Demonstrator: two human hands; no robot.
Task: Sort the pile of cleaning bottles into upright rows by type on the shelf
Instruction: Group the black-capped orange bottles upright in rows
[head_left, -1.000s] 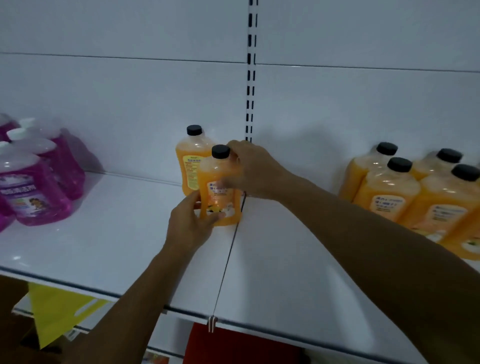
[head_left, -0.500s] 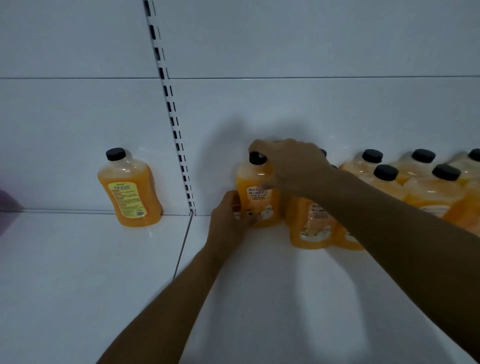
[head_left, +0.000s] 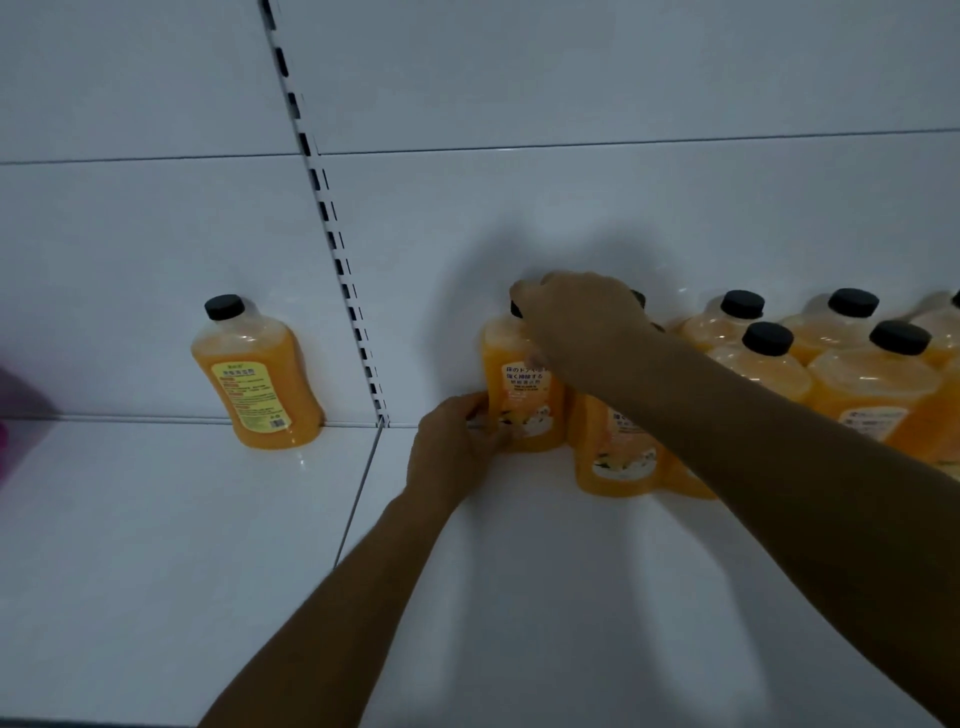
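Orange cleaning bottle (head_left: 524, 395), black-capped and upright, stood on the white shelf (head_left: 156, 545) against the back panel (head_left: 519, 208), at the left end of a cluster of matching orange bottles (head_left: 769, 364). The person's right hand (head_left: 582, 317) came in over the top, its fingers curled down around the cap and neck so that the cap was almost wholly hidden. The left hand (head_left: 457, 441) gripped the bottle low on its left side, fingers wrapped onto the lower part of the printed label, near the base. Just to the right, touching or nearly touching the held bottle, a second bottle (head_left: 618, 457) of the same type stood slightly nearer the camera, partly covered by the right forearm. Behind and to the right of it, more black-capped orange bottles stood upright in two staggered rows running to the frame's right edge. Well apart to the left, beyond the slotted upright rail (head_left: 332, 234) that divided the back panel, a lone orange bottle (head_left: 257, 374) with a yellow label stood upright against the wall. A blurred pink shape (head_left: 8, 415) showed at the far left edge; what it was could not be told. Both forearms reached up from the bottom of the frame, casting soft shadows on the shelf and wall.
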